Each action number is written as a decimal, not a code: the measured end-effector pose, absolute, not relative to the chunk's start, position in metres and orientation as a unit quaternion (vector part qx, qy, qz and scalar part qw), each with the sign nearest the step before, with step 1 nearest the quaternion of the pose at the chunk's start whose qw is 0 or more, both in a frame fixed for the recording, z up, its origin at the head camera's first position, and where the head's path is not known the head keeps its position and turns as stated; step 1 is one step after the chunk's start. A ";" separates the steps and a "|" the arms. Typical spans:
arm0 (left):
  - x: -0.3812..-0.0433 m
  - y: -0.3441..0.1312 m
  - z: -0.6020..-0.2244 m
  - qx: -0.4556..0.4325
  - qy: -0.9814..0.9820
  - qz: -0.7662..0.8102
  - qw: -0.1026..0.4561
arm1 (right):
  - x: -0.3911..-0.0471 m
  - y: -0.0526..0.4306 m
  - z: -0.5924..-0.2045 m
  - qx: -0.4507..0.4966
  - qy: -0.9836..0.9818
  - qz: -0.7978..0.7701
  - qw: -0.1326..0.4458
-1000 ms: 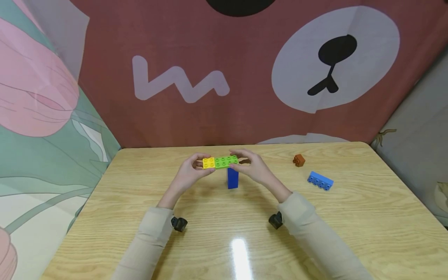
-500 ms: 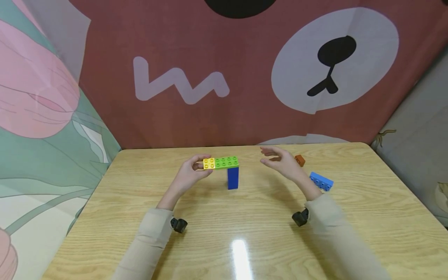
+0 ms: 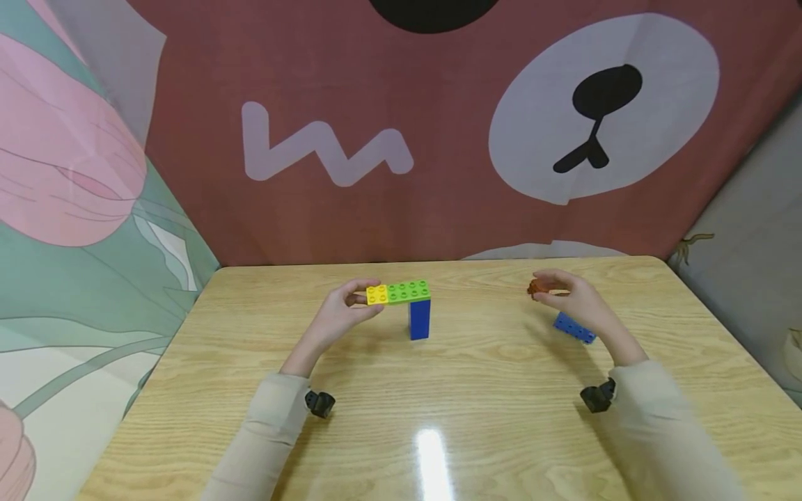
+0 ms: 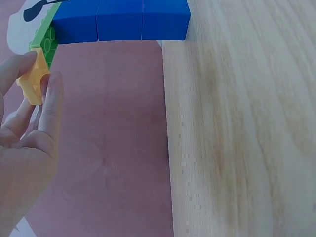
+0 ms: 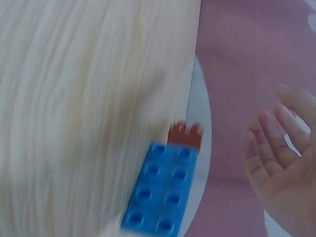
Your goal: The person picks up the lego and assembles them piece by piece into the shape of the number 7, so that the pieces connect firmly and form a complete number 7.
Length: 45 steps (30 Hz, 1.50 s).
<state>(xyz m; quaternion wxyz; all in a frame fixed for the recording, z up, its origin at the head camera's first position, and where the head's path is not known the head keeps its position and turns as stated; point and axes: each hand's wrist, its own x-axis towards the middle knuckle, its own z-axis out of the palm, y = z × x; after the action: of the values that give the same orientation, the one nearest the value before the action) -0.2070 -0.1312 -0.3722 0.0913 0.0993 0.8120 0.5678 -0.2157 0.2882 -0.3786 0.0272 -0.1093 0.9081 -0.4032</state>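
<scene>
My left hand [image 3: 338, 307] pinches a small yellow brick [image 3: 376, 295] between thumb and fingers; the left wrist view shows the same grip on that yellow brick [image 4: 33, 79]. The yellow brick adjoins the left end of a long green brick [image 3: 409, 291]. Under the green brick's right end stands a blue tower [image 3: 420, 320] of stacked bricks [image 4: 118, 19]. My right hand [image 3: 573, 299] hovers by a small brown brick [image 3: 536, 288], which its fingers partly cover in the head view. In the right wrist view the hand [image 5: 286, 153] is apart from the brown brick [image 5: 185, 136], fingers loosely bent.
A long blue brick [image 3: 574, 328] lies on the wooden table [image 3: 376, 417] beneath the right hand, studs showing. Behind the table's far edge hangs a reddish cloth [image 3: 313, 223] with a bear print.
My right hand has let go of the green brick and moved right, over to the brown brick. The left hand has kept its grip on the yellow brick.
</scene>
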 end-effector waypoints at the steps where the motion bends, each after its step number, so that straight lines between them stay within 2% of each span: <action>1: -0.207 -0.131 -0.372 0.099 0.812 0.567 0.091 | -0.214 0.293 -0.379 -0.106 0.912 -0.395 0.031; 17: -0.208 -0.131 -0.374 0.101 0.820 0.555 0.090 | -0.200 0.339 -0.398 -0.085 0.933 -0.346 0.059; 28: -0.207 -0.131 -0.372 0.106 0.818 0.559 0.089 | -0.193 0.347 -0.404 -0.077 0.935 -0.342 0.055; 45: -0.208 -0.133 -0.372 0.106 0.815 0.562 0.091 | -0.192 0.346 -0.409 -0.129 0.946 -0.295 0.046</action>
<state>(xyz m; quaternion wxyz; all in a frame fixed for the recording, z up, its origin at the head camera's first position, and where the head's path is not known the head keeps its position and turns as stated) -0.2079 -0.1327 -0.3723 0.0911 0.1063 0.8153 0.5619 -0.1918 0.3462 -0.4087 0.0460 -0.1294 0.9455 -0.2952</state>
